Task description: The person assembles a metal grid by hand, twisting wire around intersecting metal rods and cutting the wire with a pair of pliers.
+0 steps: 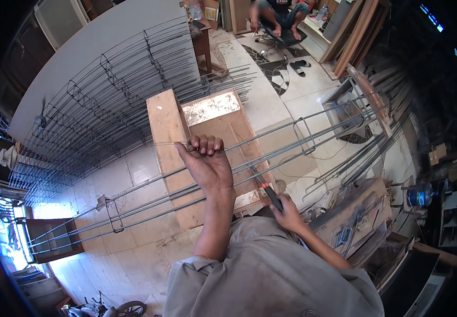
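Observation:
Long steel bars [286,127] stretch across in front of me, joined by bent rectangular stirrups [113,214] as a narrow cage. My left hand [207,164] is raised above the bars, palm up, with fingers curled. A thin tie wire [166,143] sticks out to the left from its pinched thumb and fingers. Lower right, my right hand [288,214] is wrapped round the dark handles of pliers [272,196] with red marks. Their jaws point up and left at the near bars; whether they grip anything is too small to tell.
Under the bars stands a wooden box or trough [168,124]. Finished rebar cages [107,100] are piled against a pale panel at left. Someone sits on a low chair [278,39] at the back. Loose bent bars [344,171] and a cluttered wooden bench [355,211] lie at right.

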Demonstrator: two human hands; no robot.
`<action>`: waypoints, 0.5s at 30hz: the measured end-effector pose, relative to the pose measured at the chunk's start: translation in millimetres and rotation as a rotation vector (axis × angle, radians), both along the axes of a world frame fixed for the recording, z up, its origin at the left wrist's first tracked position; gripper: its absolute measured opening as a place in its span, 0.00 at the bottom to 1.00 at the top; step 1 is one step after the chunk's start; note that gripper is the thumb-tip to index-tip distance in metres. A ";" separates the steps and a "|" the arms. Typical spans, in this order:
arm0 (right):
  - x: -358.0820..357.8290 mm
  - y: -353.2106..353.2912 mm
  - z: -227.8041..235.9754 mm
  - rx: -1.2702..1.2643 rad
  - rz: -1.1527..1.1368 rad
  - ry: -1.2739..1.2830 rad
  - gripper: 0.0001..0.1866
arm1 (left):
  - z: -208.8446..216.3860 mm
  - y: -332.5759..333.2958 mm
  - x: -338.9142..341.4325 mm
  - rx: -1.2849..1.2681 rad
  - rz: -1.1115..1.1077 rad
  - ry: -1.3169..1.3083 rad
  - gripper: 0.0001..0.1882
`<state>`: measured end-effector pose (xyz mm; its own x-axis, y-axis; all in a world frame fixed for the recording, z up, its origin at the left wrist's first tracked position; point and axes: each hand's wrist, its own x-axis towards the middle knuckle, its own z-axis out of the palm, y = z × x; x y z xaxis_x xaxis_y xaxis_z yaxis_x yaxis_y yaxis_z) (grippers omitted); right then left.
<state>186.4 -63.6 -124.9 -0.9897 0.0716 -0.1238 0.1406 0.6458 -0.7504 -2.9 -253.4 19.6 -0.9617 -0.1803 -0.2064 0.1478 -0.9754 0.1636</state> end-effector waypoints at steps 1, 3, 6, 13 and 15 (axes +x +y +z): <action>-12.2 -9.2 -8.5 0.025 -0.005 0.005 0.19 | 3.2 -1.3 2.3 0.053 0.014 -0.015 0.23; -32.7 -18.9 -23.9 0.175 0.030 0.002 0.21 | -1.0 -1.0 4.1 0.065 0.043 0.007 0.24; -51.3 -28.3 -44.3 0.427 0.116 0.141 0.23 | -0.4 -2.2 7.8 0.075 0.074 0.016 0.26; -41.6 -35.2 -26.6 0.465 0.111 0.239 0.21 | -0.3 -4.1 17.4 0.074 0.062 0.076 0.28; -41.3 -35.8 26.9 0.029 0.082 0.151 0.20 | -3.7 -6.1 19.5 0.122 0.032 0.096 0.27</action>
